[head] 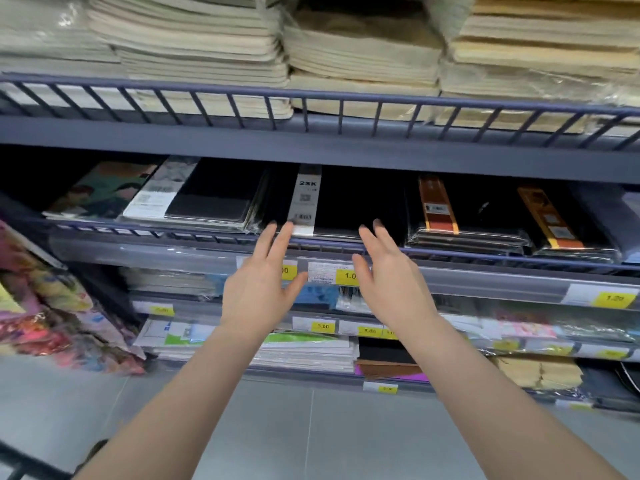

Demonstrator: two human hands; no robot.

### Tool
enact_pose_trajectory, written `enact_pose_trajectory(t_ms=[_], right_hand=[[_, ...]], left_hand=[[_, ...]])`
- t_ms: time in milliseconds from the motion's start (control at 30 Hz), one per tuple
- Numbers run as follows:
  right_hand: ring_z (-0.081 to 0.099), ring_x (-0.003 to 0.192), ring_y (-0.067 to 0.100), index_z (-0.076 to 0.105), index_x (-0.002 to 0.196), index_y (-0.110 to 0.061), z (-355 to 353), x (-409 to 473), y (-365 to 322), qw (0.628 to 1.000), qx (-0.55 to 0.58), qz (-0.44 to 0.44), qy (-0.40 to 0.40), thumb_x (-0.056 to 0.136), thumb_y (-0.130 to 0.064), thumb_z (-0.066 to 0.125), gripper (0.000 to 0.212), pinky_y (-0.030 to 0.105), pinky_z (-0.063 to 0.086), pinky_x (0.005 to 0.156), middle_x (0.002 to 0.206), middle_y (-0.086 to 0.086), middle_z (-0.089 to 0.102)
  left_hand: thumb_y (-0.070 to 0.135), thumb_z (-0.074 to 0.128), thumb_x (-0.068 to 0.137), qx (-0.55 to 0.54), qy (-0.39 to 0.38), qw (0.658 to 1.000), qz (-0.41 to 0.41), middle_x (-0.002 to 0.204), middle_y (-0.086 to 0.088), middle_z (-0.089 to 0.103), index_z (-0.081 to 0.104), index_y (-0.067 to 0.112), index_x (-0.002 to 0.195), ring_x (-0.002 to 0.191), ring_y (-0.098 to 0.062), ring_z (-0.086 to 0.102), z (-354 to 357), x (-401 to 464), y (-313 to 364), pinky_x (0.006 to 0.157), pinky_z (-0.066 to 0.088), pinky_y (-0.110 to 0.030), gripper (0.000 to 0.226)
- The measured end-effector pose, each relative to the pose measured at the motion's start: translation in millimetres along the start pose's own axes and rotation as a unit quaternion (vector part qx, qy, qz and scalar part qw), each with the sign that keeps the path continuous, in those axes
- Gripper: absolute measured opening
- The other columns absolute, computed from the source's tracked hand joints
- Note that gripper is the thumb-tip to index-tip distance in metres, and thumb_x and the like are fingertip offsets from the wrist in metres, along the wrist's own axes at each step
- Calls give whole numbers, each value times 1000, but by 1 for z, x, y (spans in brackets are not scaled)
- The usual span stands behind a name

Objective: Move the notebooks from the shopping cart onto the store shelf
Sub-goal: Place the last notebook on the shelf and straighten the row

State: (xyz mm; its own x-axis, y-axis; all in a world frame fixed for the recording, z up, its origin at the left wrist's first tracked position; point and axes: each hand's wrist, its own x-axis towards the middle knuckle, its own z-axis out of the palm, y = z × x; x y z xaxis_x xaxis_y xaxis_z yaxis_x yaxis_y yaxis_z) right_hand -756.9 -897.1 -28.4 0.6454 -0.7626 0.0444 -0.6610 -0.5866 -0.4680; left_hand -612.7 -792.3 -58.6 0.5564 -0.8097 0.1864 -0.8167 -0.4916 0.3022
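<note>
At the shelf's point(311, 252) left end lies an illustrated notebook point(100, 192), then a wrapped black stack point(207, 199) with a white band. Both lie flat with their lower edges against the wire front rail point(485, 256), which likely stops them sliding off.

The left hand point(259, 289) is raised in front of the rail near the shelf's middle. Its fingers point(273, 240) are spread and released, grasping nothing; the tips reach the front edge of the black notebooks point(353, 202). This stack, marked by a white "25K" band point(306, 199), rests flat on the shelf's middle, just behind the rail.

The right hand point(391, 282) is raised beside the left, also released and empty, fingertips at the stack's right front edge. With one hand on each side of the stack, the likely purpose is to square it or let go after placing it; the stack appears settled.

Right of the hands lie two black stacks with orange bands point(438, 202), flat against the rail.

The cart is not clearly in view; only a dark frame shows at the lower left corner, so any remaining notebooks cannot be counted.
</note>
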Motion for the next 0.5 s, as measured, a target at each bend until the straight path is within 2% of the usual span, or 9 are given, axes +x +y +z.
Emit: enact_pose_trajectory(t_ms=[133,233,300,367,433,500], right_hand=[[61,101,26,24,146,-23,3,-1,1,1000,9,-4,5,98,-29,37,50,37,46,87,157,-2,11],[61,103,24,24,146,-24,1,-2,0,1000,16,-1,6,97,-32,40,52,35,44,91,157,-4,11],[53,118,22,23,146,-24,0,-4,-4,999,37,-9,10,96,-35,42,54,33,39,99,157,-5,13],[35,136,15,22,147,-24,-3,-8,-14,998,56,-34,21,94,-39,45,59,29,31,106,156,-5,18],[28,139,12,20,147,-25,-3,-12,-32,995,85,-47,20,91,-44,47,65,28,28,108,155,-6,21],[26,140,12,17,147,-27,0,-13,-53,993,106,-54,10,89,-50,49,71,29,28,109,155,-8,21]], left_hand=[[49,50,89,5,6,1000,5,156,9,14,11,32,148,96,-23,62,4,1,-2,51,35,-26,72],[46,51,90,-21,3,1000,7,157,9,9,11,29,148,94,-20,62,3,0,0,51,35,-26,73],[41,54,90,-59,15,997,38,156,11,12,18,26,148,85,-15,61,-4,-8,-1,51,38,-25,69],[38,57,89,-92,42,991,88,151,14,26,30,27,144,73,-9,58,-17,-21,-7,49,43,-26,62],[43,54,88,-104,64,987,108,140,19,37,37,32,138,63,-4,49,-32,-33,-20,47,49,-29,54],[49,46,86,-103,87,986,100,129,20,41,40,34,134,59,-3,45,-50,-41,-40,46,49,-30,51]])
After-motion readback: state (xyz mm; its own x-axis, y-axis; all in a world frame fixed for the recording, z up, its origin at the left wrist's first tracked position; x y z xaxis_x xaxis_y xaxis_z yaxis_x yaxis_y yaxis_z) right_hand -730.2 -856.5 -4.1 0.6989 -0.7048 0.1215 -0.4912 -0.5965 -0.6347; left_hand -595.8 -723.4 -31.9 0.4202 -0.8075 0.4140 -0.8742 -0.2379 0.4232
